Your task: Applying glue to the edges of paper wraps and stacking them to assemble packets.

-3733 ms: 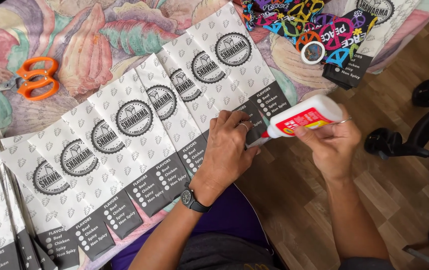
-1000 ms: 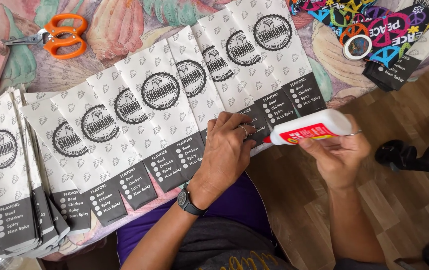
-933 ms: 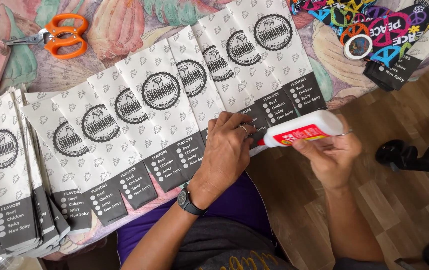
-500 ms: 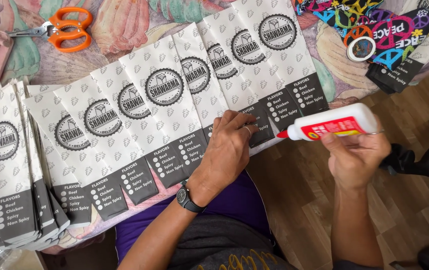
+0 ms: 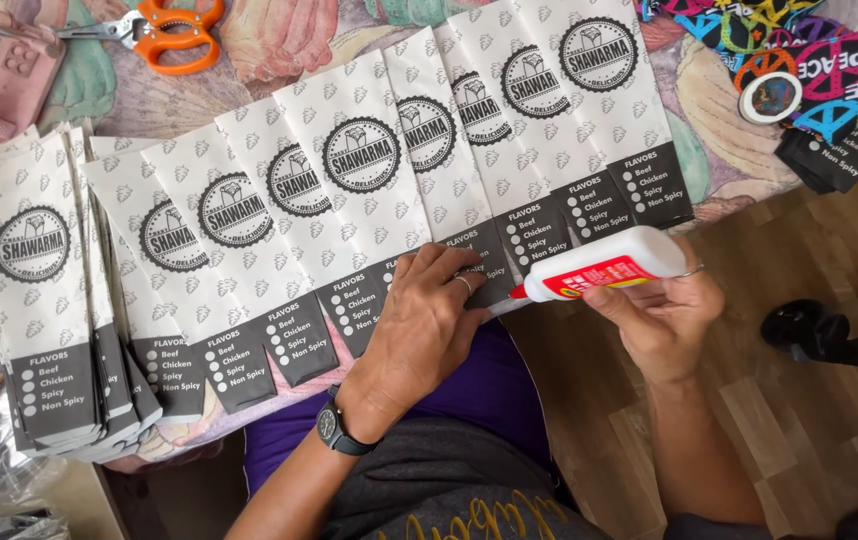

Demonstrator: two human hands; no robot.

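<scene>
A fanned row of white paper sleeves (image 5: 369,190) with round black emblems and dark grey bottom flaps lies overlapped across the table. My left hand (image 5: 424,325), with a ring and a black wristwatch, presses flat on the grey flaps near the middle of the row. My right hand (image 5: 664,315) grips a white glue bottle with a red label (image 5: 604,268), held sideways. Its red tip points left at a flap edge beside my left fingers.
A stack of the same sleeves (image 5: 39,300) lies at the left. Orange-handled scissors (image 5: 164,25) and a pink object (image 5: 4,75) rest at the top left. A tape roll (image 5: 771,92) and colourful patterned sleeves (image 5: 829,70) sit top right. Wooden floor and a black chair base (image 5: 829,335) are at the right.
The glue bottle has shifted along the flaps, pulling right and then coming back left toward my left hand. My left hand stays pressed on the flaps. The view has drifted slightly.
</scene>
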